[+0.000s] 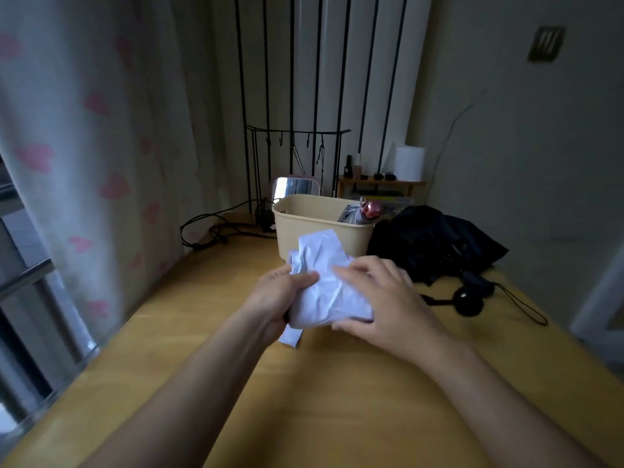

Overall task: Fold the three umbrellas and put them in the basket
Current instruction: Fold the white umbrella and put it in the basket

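In the middle of the frame, the left hand (280,295) and the right hand (385,298) are both gripping the crumpled white umbrella (324,292) above the table (337,400). Just behind it, the basket (287,228) is holding a pink-handled umbrella (366,212). The black umbrella (432,244) is lying at the right.

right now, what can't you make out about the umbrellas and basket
1. White umbrella: shaft hidden by its own crumpled fabric, the left hand and the right hand, head view.
2. Grey umbrella: lower part hidden behind the basket wall, head view.
3. Black umbrella: folds lost in dim light, head view.
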